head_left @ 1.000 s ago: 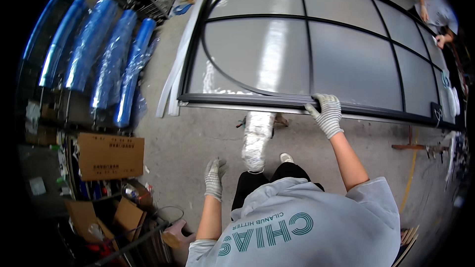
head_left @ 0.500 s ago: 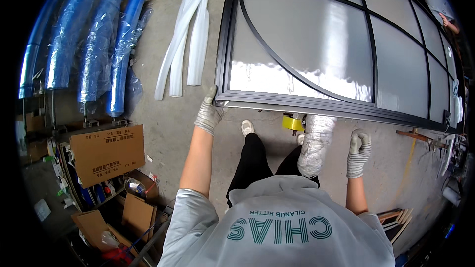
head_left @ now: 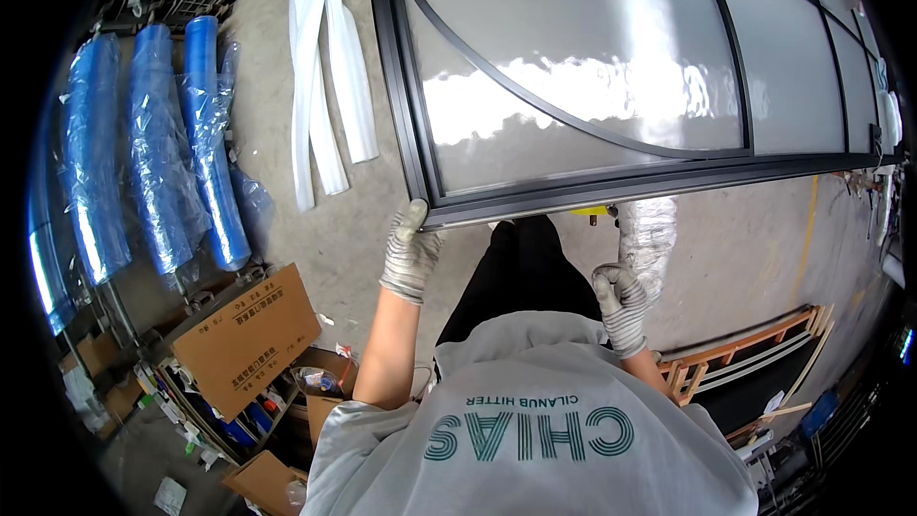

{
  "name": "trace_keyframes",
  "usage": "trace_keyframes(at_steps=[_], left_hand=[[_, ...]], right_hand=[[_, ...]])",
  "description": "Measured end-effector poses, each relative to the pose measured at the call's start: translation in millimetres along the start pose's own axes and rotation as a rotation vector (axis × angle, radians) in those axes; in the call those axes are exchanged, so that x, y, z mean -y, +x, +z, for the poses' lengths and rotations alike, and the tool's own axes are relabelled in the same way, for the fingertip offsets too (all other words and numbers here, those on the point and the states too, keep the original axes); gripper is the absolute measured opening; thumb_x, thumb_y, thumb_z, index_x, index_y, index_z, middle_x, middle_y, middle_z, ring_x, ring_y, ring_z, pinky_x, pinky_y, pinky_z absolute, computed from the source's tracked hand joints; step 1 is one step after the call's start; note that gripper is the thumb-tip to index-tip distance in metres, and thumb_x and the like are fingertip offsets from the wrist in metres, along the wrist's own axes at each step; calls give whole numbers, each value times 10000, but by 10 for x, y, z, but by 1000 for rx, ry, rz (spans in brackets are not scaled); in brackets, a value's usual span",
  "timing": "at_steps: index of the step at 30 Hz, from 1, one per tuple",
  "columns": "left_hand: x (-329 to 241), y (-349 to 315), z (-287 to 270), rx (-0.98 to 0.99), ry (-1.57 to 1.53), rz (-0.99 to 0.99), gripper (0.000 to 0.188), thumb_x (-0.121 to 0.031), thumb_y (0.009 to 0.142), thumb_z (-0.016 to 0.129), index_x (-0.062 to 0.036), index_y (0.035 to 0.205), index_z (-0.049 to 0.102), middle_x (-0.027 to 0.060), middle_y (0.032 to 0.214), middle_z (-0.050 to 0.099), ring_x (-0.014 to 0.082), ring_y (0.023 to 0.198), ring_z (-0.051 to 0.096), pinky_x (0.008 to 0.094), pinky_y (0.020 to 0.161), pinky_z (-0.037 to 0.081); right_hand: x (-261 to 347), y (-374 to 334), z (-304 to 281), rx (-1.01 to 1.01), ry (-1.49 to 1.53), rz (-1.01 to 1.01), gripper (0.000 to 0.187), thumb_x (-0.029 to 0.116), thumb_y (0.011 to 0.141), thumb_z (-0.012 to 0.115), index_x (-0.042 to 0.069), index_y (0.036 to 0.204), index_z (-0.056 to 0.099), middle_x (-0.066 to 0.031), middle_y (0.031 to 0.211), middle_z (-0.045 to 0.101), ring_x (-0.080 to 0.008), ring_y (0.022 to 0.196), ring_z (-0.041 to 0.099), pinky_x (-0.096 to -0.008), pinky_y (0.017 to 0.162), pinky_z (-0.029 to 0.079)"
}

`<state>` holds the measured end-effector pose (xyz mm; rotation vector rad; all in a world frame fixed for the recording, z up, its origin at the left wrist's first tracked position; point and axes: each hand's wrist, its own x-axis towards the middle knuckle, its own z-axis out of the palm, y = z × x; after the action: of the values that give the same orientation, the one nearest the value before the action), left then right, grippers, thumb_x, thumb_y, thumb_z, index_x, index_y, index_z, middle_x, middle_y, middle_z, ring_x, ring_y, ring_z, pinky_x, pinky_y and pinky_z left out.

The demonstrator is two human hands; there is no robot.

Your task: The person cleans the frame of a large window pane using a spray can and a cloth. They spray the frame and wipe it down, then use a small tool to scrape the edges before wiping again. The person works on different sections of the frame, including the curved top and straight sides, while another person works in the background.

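A large glazed panel (head_left: 602, 57) with a dark frame, black bars and a curved strip lies before me. My left hand (head_left: 412, 253), in a striped knit glove, grips its near left corner, thumb on top of the frame; the fingers beneath are partly hidden. My right hand (head_left: 622, 310), gloved alike, is apart from the panel with its fingers curled in and nothing visible in them. Close by it, a support wrapped in wrinkled clear film (head_left: 649, 244) shows below the panel's near edge. Part of a yellow object (head_left: 592, 211) peeks out there too.
Rolls of blue film (head_left: 164, 148) stand on the left. White foam strips (head_left: 320, 76) lie on the floor beyond the corner. A cardboard sheet (head_left: 246, 339) leans over clutter at lower left. Wooden frames (head_left: 764, 363) rest at lower right.
My view has turned and shifted, and the panel sits lower left in it. My left hand stays on the corner. My right hand has come inward beside the wrapped support.
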<state>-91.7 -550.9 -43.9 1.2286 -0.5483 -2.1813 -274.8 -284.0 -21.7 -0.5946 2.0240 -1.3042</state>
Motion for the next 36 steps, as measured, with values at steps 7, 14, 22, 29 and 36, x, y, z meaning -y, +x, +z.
trace_keyframes(at_steps=[7,14,22,29,36], left_hand=[[-10,269,-323,32,60,-166,452,-290,743,777,-91,1114,611,44,1033,658,201,948,647,365,859,542],[-146,-40,128,-129,68,-79,390,-301,770,740,-102,1084,622,12,986,655,162,904,637,320,798,529],[-25,107,-254,-52,102,-126,420,-322,783,723,-104,1123,607,30,1022,663,190,919,651,338,773,549],[78,377,-484,-144,88,-50,284,-321,778,726,-139,978,639,-1,889,656,186,804,632,337,687,523],[342,823,-859,31,103,17,615,-449,763,708,-86,1233,549,42,1172,614,188,1036,594,351,813,522]], right_hand=[[129,352,139,199,209,298,141,148,910,612,13,929,648,-15,841,626,-71,751,524,-235,705,454],[269,601,135,219,314,311,163,158,922,612,7,966,652,17,829,612,-43,761,516,-188,720,439],[280,594,243,278,372,425,144,136,926,590,3,941,645,9,812,604,-48,747,522,-187,696,444],[239,458,188,220,399,346,177,164,914,602,3,964,655,-17,866,648,-98,828,578,-242,759,479],[29,-183,-253,-32,125,276,272,254,899,608,26,1035,663,-127,926,682,-228,910,629,-330,845,473]])
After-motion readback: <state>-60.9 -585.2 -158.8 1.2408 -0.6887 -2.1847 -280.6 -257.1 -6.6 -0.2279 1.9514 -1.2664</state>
